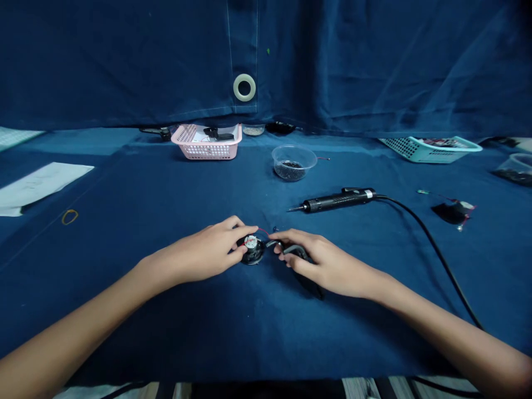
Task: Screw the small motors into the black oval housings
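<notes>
A small round black part with a silver centre and a thin red wire (pixel 251 248) lies on the blue cloth in the middle. My left hand (pixel 210 252) pinches it between thumb and fingers. My right hand (pixel 322 263) is closed round a dark curved piece (pixel 293 250) that reaches toward the round part; much of that piece is hidden under my fingers. An electric screwdriver (pixel 338 200) lies beyond my right hand, its tip pointing left, with nothing touching it.
A clear bowl of small dark bits (pixel 293 162) and a pink basket (pixel 208 141) stand at the back. A teal basket (pixel 432 148) sits far right, another black part (pixel 453 211) right of the screwdriver. Its black cable (pixel 440 257) runs toward me. Papers (pixel 37 183) and a rubber band (pixel 70 216) lie left.
</notes>
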